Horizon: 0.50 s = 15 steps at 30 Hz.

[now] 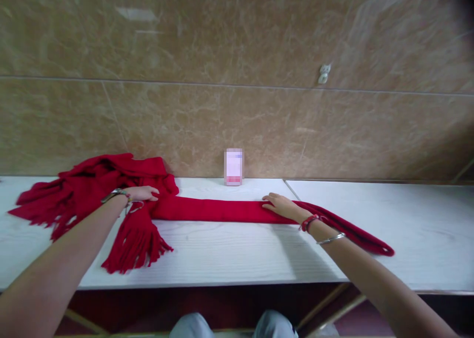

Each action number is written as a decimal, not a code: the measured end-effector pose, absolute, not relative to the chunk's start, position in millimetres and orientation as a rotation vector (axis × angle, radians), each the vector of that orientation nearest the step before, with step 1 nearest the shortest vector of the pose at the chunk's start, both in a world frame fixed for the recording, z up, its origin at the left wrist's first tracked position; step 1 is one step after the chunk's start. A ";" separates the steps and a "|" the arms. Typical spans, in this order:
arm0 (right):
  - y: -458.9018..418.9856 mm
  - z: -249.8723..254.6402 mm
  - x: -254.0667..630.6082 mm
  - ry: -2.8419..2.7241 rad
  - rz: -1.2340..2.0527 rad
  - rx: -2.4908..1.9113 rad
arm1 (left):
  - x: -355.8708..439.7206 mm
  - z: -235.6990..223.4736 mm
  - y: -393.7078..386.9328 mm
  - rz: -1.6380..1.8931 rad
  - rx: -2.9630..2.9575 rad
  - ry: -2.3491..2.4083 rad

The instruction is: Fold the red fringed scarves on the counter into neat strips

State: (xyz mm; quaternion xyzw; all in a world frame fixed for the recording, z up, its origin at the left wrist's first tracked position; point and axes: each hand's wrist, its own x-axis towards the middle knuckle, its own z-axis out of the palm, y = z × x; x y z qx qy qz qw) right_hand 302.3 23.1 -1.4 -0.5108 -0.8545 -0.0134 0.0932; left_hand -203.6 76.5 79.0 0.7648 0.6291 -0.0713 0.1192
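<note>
A red scarf (215, 210) lies folded lengthwise into a long narrow strip on the white table. Its fringed end (135, 244) hangs toward the table's front edge on the left, and its far right part (355, 233) slants toward me. My left hand (143, 194) rests on the cloth near the fringe, fingers stretched out. Flat on the strip, right of the middle, lies my right hand (282, 207) with its fingers apart. Beside my left hand is a loose heap of red fringed cloth (111, 172); whether it is a separate scarf I cannot tell.
The white table (222, 254) runs along a brown marbled wall (207, 121). A small upright card or box (233, 168), blurred out, stands at the back against the wall. A small white fixture (324, 74) is on the wall. My knees (192, 325) are below the table's front edge.
</note>
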 end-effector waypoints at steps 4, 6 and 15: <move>-1.9 -2.7 366.9 -2.487 -0.190 -1.737 | -219.3 74.4 72.4 -0.257 2.080 1.969; -12.8 0.3 398.7 -2.500 -0.159 -1.804 | -227.1 79.6 67.2 -0.220 2.021 2.020; -20.8 27.8 520.8 -2.359 0.193 -2.049 | -240.7 99.8 58.4 -0.148 2.154 2.002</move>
